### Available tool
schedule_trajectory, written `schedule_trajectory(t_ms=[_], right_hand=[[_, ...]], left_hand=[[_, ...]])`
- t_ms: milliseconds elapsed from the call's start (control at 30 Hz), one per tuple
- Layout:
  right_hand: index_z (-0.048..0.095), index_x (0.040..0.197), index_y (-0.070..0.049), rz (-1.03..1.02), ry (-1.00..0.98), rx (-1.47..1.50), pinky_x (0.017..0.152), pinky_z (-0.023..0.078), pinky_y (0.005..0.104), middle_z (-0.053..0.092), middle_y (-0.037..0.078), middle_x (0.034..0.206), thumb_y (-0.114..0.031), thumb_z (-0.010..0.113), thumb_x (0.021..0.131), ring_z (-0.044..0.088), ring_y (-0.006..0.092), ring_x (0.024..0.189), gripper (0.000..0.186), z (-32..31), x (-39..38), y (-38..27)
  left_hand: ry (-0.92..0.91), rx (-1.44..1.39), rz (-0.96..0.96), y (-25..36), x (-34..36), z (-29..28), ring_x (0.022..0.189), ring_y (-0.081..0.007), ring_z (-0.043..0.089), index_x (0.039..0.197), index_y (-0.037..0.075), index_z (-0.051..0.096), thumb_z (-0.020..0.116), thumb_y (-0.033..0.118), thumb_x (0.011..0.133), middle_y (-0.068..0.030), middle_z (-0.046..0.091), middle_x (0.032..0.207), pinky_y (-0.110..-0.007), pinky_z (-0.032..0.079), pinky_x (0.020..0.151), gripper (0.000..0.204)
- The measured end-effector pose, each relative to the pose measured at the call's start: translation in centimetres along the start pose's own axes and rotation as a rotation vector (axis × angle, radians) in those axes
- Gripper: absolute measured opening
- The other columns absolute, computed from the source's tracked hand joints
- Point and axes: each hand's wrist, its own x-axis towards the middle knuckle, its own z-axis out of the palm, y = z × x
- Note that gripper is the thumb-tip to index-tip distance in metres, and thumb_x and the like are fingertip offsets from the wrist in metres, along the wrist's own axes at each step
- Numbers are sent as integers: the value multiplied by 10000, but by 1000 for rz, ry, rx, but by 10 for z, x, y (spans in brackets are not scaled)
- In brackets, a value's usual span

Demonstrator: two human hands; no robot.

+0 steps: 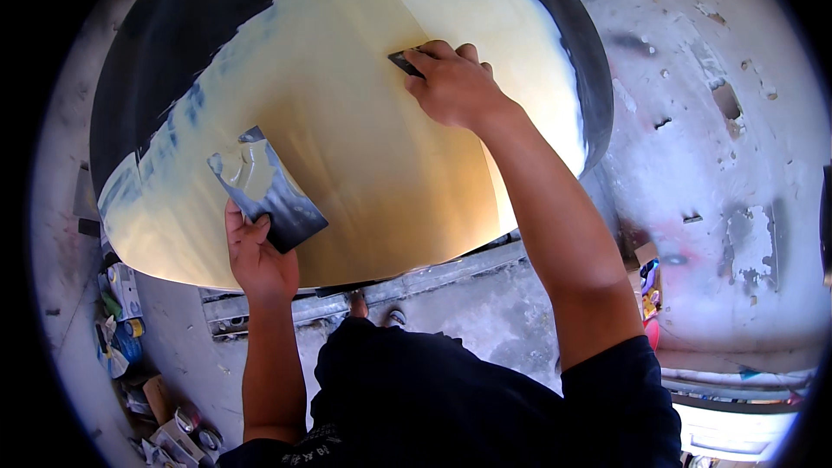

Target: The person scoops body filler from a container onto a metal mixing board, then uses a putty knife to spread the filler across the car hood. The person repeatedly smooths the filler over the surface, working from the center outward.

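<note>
A large, curved dark panel [173, 43], shaped like a car hood, lies in front of me. Cream-yellow putty [347, 156] covers most of it in a broad, streaky coat, with thin smeared edges along the left. My left hand [260, 256] grips a flat, dark rectangular plate [290, 212] by its lower edge, thumb on top. A wet dab of pale filler [250, 169] sits on that plate's far end. Over the coated area to the right, my right hand [455, 82] pinches a small dark spreader [406, 61]; its blade is at the putty, though contact is hard to judge.
Below the panel's near edge runs a pale metal beam [347, 286]. Boxes, tape rolls and cans [178, 433] clutter the floor at lower left. The stained grey floor [693, 139] stretches to the right, with a cardboard box [646, 260] beyond my right elbow.
</note>
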Motion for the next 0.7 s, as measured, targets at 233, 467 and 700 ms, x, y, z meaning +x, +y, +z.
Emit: schedule_trajectory(t_ms=[233, 467, 700], right_hand=[[494, 1255, -143, -57, -111, -133, 864, 407, 503, 472, 72, 1243, -258, 505, 860, 447, 349, 1074, 412, 18, -87, -18], [481, 1242, -136, -63, -24, -23, 787, 404, 491, 436, 78, 1242, -195, 615, 779, 423, 359, 1037, 486, 65, -207, -11], [508, 1231, -158, -12, -4, -32, 807, 387, 488, 425, 56, 1274, -210, 641, 761, 404, 355, 1085, 491, 99, -258, -2]], left_hand=[[13, 39, 0, -17, 5, -17, 1167, -242, 478, 1292, -21, 362, 392, -47, 784, -144, 489, 1246, -396, 359, 1025, 510], [18, 63, 3, -16, -1, -24, 1173, -253, 474, 1290, -29, 362, 390, -35, 789, -159, 481, 1257, -405, 358, 1027, 502], [55, 96, 4, -19, -5, -20, 1169, -260, 467, 1297, -5, 367, 403, -16, 784, -137, 478, 1261, -423, 347, 1031, 515]])
